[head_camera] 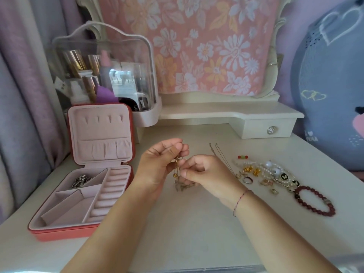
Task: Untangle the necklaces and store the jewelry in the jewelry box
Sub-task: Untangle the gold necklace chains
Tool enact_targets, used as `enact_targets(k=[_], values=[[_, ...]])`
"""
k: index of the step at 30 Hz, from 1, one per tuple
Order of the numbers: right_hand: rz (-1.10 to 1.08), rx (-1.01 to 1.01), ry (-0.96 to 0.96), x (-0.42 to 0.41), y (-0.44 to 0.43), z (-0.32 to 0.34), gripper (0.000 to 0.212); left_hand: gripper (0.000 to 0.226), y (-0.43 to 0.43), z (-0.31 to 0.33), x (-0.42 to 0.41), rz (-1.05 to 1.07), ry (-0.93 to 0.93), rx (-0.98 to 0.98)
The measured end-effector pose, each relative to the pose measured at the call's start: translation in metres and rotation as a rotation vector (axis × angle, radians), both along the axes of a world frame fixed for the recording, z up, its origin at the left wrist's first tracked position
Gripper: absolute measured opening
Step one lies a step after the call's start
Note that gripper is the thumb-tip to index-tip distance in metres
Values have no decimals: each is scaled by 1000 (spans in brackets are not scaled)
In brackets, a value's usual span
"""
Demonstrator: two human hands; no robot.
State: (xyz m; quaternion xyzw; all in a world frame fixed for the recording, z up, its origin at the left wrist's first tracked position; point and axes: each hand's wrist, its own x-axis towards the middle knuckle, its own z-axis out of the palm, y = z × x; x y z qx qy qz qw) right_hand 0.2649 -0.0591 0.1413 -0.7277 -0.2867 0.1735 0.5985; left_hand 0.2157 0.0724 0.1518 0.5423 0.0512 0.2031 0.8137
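Observation:
A tangled gold necklace (177,174) hangs between both hands above the white vanity table (187,223). My left hand (159,160) pinches its upper part. My right hand (204,172) pinches the chain lower down, and the loose end lies bunched on the table. The coral jewelry box (82,194) stands open at the left, with pink lining and a silver piece (79,181) in its back left compartment. A thin silver chain (220,156) lies on the table right of my hands. A pile of jewelry (262,174) with pearls, rings and gold earrings sits farther right, beside a dark red bead bracelet (315,200).
A clear cosmetics case (102,75) with bottles stands behind the jewelry box. A small drawer unit (267,129) sits at the back right under a floral-covered mirror. A blue cushion (331,85) leans at the right. Curtains hang at the left.

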Motion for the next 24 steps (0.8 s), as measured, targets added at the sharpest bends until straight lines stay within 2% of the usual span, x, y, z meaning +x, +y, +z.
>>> enact_targets(k=[3, 5, 10, 12, 19, 24], values=[[-13, -51, -65, 1, 2, -2, 9, 23, -1, 0, -1, -63, -19, -49], [-11, -71, -98, 1, 2, -4, 5, 25, -2, 0, -1, -115, -32, -78], [-43, -32, -84, 4, -1, -3, 4, 38, 1, -1, -1, -133, -49, -94], [-70, 17, -23, 6, -3, 0, 6, 41, 2, -2, 0, -101, -25, -50], [-23, 264, 376, 10, -6, 9, 14, 41, 2, -4, -1, -56, 27, -19], [0, 285, 424, 11, -8, 9, 13, 37, 1, -6, -1, -94, 51, 6]])
